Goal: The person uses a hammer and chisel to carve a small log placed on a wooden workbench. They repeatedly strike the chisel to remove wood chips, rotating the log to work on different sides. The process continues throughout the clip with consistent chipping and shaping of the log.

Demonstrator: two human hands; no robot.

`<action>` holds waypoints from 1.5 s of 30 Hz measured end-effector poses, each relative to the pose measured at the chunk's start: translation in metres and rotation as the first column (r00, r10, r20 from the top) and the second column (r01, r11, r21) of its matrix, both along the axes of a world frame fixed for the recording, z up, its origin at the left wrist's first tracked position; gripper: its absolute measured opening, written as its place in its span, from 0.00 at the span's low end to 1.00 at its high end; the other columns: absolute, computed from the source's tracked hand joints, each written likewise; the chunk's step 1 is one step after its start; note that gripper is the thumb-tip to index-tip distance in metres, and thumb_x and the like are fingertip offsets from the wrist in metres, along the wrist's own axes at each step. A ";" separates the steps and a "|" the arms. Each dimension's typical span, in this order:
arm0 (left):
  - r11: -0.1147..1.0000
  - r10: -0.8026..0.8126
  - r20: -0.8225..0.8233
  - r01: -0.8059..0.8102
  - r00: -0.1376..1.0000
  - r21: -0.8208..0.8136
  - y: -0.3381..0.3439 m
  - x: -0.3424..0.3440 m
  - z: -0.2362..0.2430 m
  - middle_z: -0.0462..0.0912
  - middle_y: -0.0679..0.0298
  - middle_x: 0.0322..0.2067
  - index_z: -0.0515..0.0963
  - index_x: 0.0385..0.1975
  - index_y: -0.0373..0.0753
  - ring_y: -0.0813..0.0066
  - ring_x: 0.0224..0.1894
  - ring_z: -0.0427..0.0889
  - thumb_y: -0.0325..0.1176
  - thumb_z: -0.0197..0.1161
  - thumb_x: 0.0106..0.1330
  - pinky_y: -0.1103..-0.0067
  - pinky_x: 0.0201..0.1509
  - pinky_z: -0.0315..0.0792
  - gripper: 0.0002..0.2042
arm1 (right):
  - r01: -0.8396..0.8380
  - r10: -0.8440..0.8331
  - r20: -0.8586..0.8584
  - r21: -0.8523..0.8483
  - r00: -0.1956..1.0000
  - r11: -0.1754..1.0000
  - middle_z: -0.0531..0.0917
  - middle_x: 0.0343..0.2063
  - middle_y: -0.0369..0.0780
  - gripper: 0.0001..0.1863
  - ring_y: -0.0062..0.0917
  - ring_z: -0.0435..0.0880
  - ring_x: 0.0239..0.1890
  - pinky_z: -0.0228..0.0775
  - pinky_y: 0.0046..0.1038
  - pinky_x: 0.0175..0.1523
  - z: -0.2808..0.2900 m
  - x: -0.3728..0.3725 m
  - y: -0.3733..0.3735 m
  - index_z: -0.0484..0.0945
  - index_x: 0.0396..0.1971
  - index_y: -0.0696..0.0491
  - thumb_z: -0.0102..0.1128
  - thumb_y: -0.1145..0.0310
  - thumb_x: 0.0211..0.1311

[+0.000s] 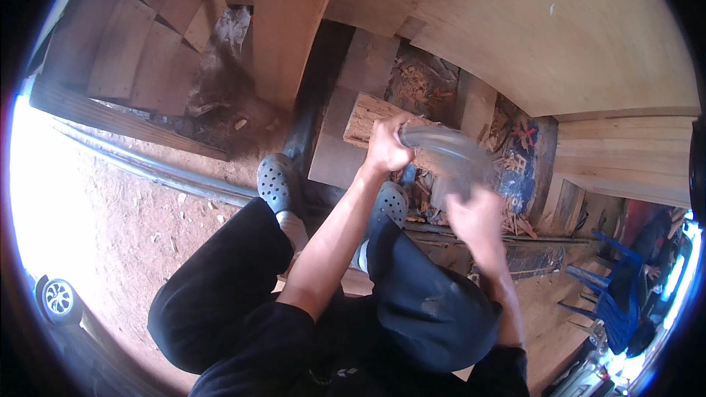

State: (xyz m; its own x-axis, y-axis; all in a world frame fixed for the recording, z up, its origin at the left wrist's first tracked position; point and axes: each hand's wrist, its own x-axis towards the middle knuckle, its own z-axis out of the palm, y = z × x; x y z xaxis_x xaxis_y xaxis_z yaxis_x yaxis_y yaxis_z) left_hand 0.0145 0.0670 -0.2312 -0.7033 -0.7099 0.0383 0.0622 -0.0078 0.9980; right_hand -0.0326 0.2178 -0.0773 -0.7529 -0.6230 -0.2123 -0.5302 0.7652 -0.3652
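Observation:
My left hand (388, 145) is closed in a fist above a rough piece of wood (360, 119) with a chipped surface. What its fingers hold is mostly hidden. Lower and to the right, my right hand (476, 222) is also closed, smeared by motion. A curved grey tool (448, 145), heavily blurred, spans the gap between both hands; its exact kind does not show. Wood chips (423, 88) lie around the work, some beyond it and some beside my right hand.
My feet in grey clogs (279, 182) rest near the work. A large plywood sheet (515, 15) rises at the far right, and stacked boards (125, 44) lie far left. A metal rail (147, 160) crosses the dirt floor. A blue plastic chair (614, 294) stands right.

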 end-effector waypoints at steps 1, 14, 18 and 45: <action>0.999 -0.028 0.018 0.027 0.999 0.020 -0.001 -0.001 -0.001 0.81 0.51 0.26 0.78 0.30 0.36 0.52 0.33 0.81 0.31 0.66 0.38 0.72 0.36 0.74 0.15 | -0.062 0.060 -0.054 -0.049 0.997 0.997 0.76 0.16 0.53 0.14 0.46 0.80 0.23 0.73 0.35 0.32 -0.011 0.000 -0.003 0.77 0.27 0.60 0.64 0.64 0.47; 1.000 0.010 0.037 -0.010 0.999 -0.001 0.002 -0.003 0.001 0.81 0.51 0.28 0.78 0.31 0.35 0.56 0.34 0.82 0.27 0.62 0.37 0.72 0.38 0.74 0.16 | -0.003 -0.028 -0.092 -0.318 0.995 0.948 0.80 0.21 0.47 0.10 0.30 0.80 0.23 0.72 0.30 0.32 0.004 -0.001 -0.007 0.76 0.32 0.61 0.60 0.76 0.47; 0.990 0.064 0.008 -0.063 0.998 -0.124 0.003 0.000 0.003 0.81 0.51 0.27 0.79 0.32 0.36 0.54 0.33 0.82 0.26 0.61 0.36 0.70 0.36 0.74 0.17 | 0.117 -0.113 0.042 -0.088 0.993 0.989 0.82 0.25 0.50 0.15 0.34 0.83 0.32 0.73 0.31 0.41 0.000 -0.012 0.011 0.77 0.35 0.64 0.64 0.73 0.45; 0.986 0.088 0.026 -0.090 0.996 0.137 0.006 -0.013 -0.001 0.81 0.60 0.23 0.78 0.27 0.33 0.77 0.29 0.79 0.24 0.61 0.39 0.79 0.35 0.72 0.12 | 0.350 -0.323 0.170 -0.167 0.931 0.922 0.82 0.24 0.45 0.13 0.28 0.82 0.26 0.71 0.29 0.36 -0.068 -0.014 0.085 0.78 0.35 0.60 0.60 0.74 0.47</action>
